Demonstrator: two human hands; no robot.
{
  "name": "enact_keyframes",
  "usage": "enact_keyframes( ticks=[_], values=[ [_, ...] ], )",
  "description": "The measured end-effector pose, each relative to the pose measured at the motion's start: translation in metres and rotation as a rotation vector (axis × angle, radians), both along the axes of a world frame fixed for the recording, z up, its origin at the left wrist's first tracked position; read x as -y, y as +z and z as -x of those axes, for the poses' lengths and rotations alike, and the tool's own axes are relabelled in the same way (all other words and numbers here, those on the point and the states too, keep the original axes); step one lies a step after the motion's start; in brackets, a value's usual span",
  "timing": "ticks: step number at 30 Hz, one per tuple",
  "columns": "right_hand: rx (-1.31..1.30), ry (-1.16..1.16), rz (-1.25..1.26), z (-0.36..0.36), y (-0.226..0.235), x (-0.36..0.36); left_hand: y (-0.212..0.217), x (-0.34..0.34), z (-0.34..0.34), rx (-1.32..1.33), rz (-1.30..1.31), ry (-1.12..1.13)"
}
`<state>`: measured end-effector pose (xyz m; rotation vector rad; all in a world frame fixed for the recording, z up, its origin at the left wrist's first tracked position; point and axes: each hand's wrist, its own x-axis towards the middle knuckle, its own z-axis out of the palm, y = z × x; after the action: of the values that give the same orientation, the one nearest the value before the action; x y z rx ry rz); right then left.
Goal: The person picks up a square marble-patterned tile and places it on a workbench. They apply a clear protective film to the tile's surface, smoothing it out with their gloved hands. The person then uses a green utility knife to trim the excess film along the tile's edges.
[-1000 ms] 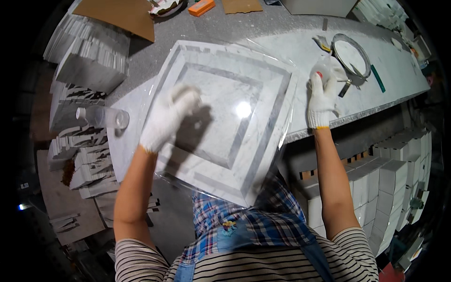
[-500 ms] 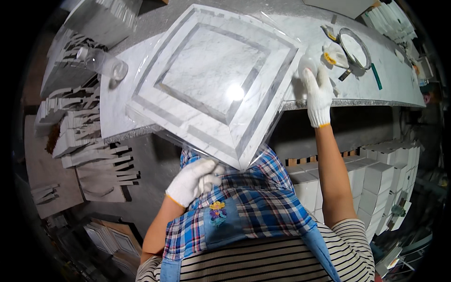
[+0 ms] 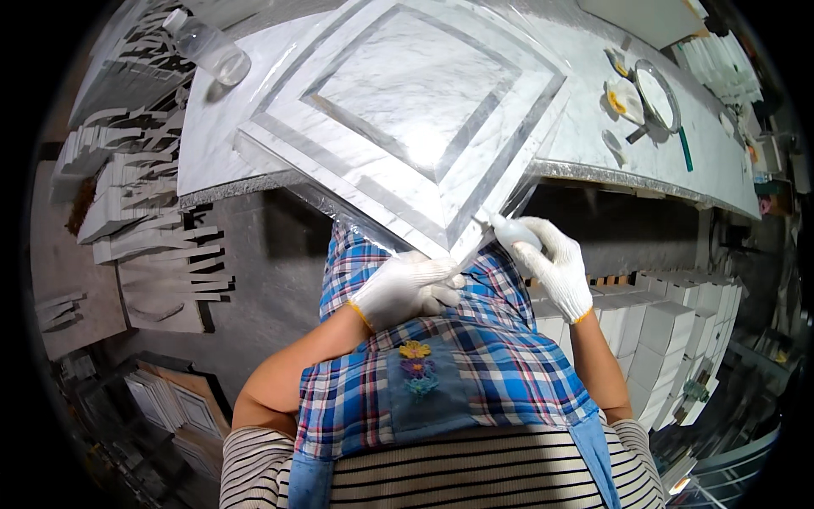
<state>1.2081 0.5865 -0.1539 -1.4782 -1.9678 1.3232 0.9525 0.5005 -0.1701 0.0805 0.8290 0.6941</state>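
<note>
A square marble panel (image 3: 407, 93), white with grey inlaid bands and clear film around it, lies turned cornerwise on the white stone bench top, its near corner jutting over the front edge. My right hand (image 3: 560, 267), in a white knit glove, is closed on a small translucent squeeze bottle (image 3: 513, 231). The bottle's nozzle points left at the panel's near right edge; whether it touches is unclear. At the near corner is my gloved left hand (image 3: 407, 290), fingers curled and pressed together against the corner's underside. Anything inside those fingers is hidden.
A clear plastic bottle (image 3: 208, 47) leans at the bench's left. On the right lie a round dish (image 3: 657, 93), a stained white cloth (image 3: 625, 100) and a green stick (image 3: 685, 149). Stone strips (image 3: 161, 242) are stacked to the left, white blocks (image 3: 670, 327) below right.
My right hand has come back from the bench's right side with the squeeze bottle, toward the panel's near corner. The left hand has moved right and up to that corner.
</note>
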Motion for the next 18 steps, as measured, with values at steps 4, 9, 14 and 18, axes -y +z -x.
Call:
enact_keyframes(
  ticks=[4,9,14,18],
  values=[
    [0.033,0.023,-0.019,-0.002,-0.006,0.005,-0.007,0.0,-0.005,-0.087,-0.003,0.009],
    [0.06,0.01,0.015,-0.007,-0.007,0.005,-0.012,-0.002,-0.009,-0.24,-0.001,-0.073],
    [0.054,0.015,0.024,-0.011,-0.008,0.005,-0.08,0.017,-0.018,0.6,0.119,0.144],
    [0.04,0.003,0.03,-0.015,-0.01,0.006,-0.104,0.024,-0.011,0.607,0.358,0.187]
  ],
)
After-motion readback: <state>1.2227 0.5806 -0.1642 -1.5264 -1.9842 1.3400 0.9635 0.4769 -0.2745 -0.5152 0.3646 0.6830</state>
